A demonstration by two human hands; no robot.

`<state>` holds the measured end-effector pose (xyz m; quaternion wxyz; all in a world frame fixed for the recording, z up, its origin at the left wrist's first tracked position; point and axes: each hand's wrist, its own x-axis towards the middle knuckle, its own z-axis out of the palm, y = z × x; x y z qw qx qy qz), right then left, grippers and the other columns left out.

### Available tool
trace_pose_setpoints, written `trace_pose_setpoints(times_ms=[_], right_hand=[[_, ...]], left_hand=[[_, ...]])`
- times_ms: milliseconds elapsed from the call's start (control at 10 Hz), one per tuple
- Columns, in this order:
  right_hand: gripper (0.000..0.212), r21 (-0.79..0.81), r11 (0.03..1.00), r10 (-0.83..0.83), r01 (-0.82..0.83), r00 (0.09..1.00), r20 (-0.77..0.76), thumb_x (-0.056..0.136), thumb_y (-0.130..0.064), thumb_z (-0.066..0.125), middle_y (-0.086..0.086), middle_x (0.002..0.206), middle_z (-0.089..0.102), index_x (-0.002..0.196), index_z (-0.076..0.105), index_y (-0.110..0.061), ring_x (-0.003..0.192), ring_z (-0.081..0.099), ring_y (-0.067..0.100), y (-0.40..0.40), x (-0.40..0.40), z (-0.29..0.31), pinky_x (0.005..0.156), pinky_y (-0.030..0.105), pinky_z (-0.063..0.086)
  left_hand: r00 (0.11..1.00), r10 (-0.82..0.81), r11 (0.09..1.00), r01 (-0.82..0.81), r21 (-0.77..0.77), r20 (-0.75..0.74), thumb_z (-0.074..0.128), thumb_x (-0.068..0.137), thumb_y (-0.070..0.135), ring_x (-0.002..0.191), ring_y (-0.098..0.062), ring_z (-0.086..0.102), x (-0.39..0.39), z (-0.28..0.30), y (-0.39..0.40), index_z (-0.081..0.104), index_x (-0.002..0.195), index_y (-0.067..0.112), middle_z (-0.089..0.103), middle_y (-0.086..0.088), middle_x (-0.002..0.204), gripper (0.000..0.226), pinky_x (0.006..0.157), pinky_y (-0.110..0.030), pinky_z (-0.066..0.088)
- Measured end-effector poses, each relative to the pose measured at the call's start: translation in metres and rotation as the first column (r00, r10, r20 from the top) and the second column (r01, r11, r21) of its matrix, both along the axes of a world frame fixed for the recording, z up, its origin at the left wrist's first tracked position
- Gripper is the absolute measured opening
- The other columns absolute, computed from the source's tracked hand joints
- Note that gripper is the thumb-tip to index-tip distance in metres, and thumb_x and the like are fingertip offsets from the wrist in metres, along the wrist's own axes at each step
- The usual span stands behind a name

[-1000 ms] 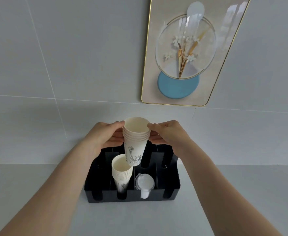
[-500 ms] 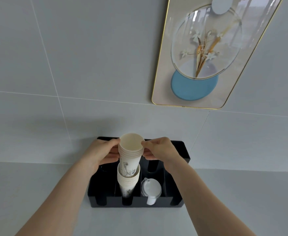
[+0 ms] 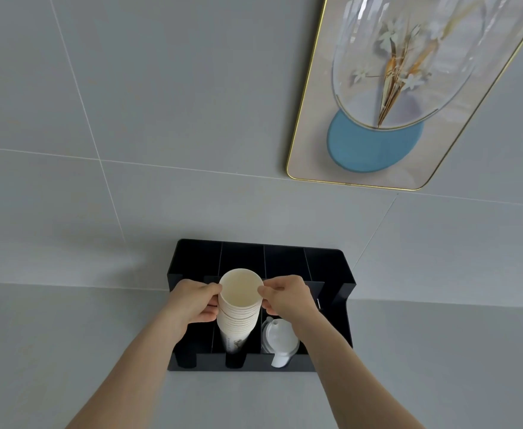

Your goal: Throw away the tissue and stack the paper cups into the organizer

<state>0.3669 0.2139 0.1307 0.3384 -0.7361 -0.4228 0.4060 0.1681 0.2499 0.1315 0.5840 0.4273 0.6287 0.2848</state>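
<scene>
A grey wall [image 3: 161,119] is filling the far view, a framed picture [image 3: 408,97] hanging at far right. A black organizer [image 3: 343,320] is sitting on the counter [image 3: 53,351]. The left hand [image 3: 192,305] and right hand [image 3: 288,297] are pinching the cups [image 3: 238,311], standing in its second slot from the left. White lids [image 3: 280,339] are lying just right.

A tall nested stack of cream paper cups [image 3: 238,308] stands upright in the black organizer's [image 3: 343,320] second-from-left slot.
</scene>
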Motion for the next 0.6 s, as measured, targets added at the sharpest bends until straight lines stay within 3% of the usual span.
trace_pose_setpoints(times_ms=[300, 500, 600], right_hand=[[0.018, 0.004, 1.000, 0.000, 0.000, 1.000, -0.016, 0.089, -0.020, 0.074, 0.008, 0.084, 0.080, 0.105, 0.082, -0.016, 0.069, 0.072, 0.014, 0.000, 0.003, -0.008, 0.081, 0.034, 0.066], [0.019, -0.001, 1.000, 0.032, -0.032, 0.999, -0.012, 0.091, -0.031, 0.073, 0.000, 0.081, 0.076, 0.101, 0.081, -0.017, 0.075, 0.070, 0.016, -0.002, 0.005, -0.010, 0.083, 0.035, 0.064], [0.037, -0.028, 0.997, 0.077, -0.075, 0.994, 0.080, 0.091, -0.039, 0.067, 0.015, 0.070, 0.052, 0.076, 0.068, -0.004, 0.069, 0.054, 0.017, -0.009, 0.007, -0.006, 0.065, 0.029, 0.050]], left_hand=[[1.000, -0.003, 0.999, 0.004, 0.032, -0.031, 0.067, 0.092, 0.015, 0.076, -0.027, 0.074, 0.000, -0.005, -0.001, 0.074, 0.083, 0.007, 0.075, -0.016, 0.088, 0.014, 0.073, -0.039, 0.063], [0.998, 0.008, 0.998, -0.004, 0.065, -0.057, 0.063, 0.094, 0.019, 0.080, -0.027, 0.073, 0.005, -0.002, -0.006, 0.070, 0.077, 0.010, 0.075, -0.011, 0.088, 0.020, 0.079, -0.043, 0.064], [0.975, -0.035, 0.994, 0.058, 0.098, -0.221, 0.058, 0.095, 0.034, 0.078, -0.027, 0.066, 0.002, 0.002, -0.012, 0.059, 0.075, 0.018, 0.067, -0.008, 0.084, 0.025, 0.088, -0.049, 0.058]])
